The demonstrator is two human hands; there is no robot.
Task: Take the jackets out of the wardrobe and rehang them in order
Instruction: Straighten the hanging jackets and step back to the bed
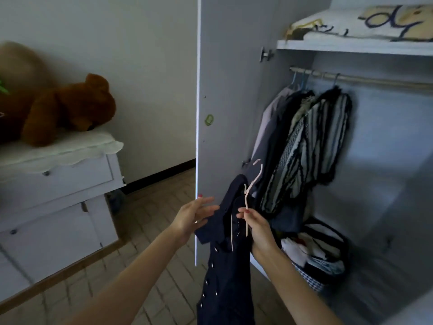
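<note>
In front of the open wardrobe (234, 90), the right hand (257, 227) pinches a pale hanger (249, 191) carrying a navy jacket (226, 266), whose hem is cut off by the frame's bottom edge. The left hand (194, 215) is spread, fingers touching the jacket's shoulder. More jackets (304, 148) hang bunched at the left end of the wardrobe's rail (375, 80), overlapping so their number is hard to tell.

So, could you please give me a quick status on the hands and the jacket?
Right hand pinching pale hanger, navy jacket hanging from it. Left hand open beside jacket. Rail clear at right.
</note>
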